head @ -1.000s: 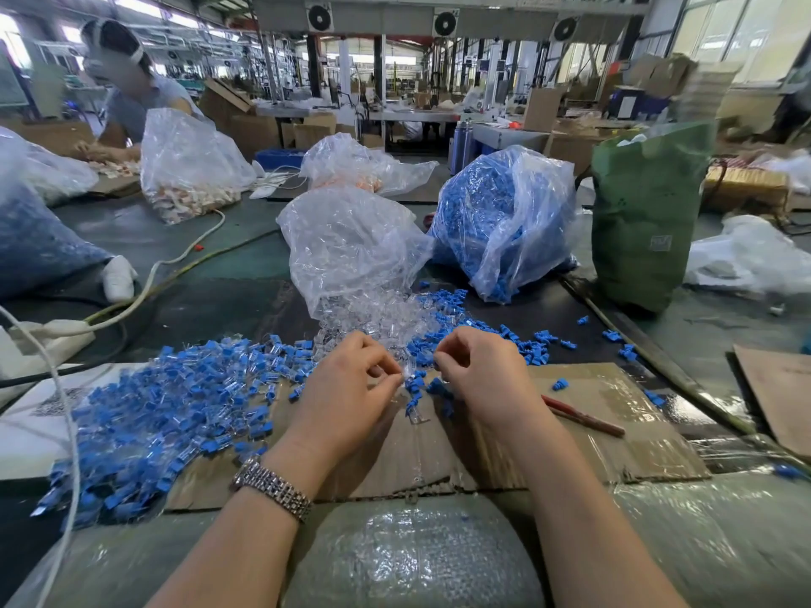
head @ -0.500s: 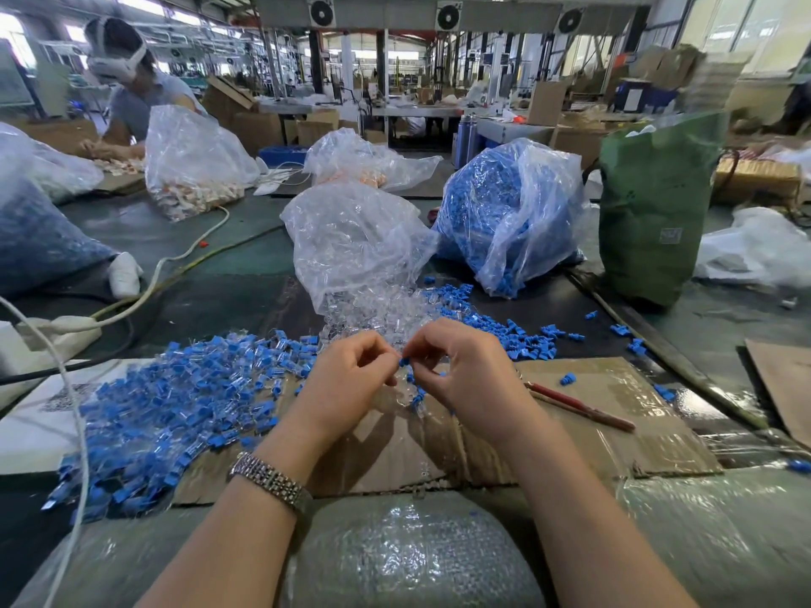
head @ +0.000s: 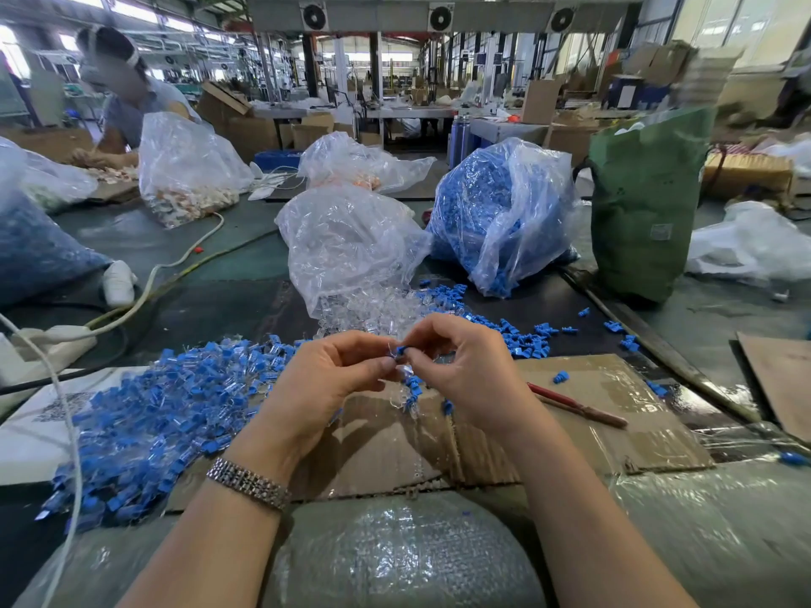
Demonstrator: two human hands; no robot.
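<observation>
Now right hand (head: 474, 375) pinches blue plastic cap (head: 400, 350).

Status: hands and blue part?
Left hand and right hand both pinching one small blue cap. Held above cardboard. Nothing blocking; blue pile lies left.

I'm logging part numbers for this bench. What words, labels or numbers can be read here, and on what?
No text here can be read.
Tall green plastic bag: small pale label, too blurred to read.
Flat white sheet: dark printed patch, too small to read.
</observation>
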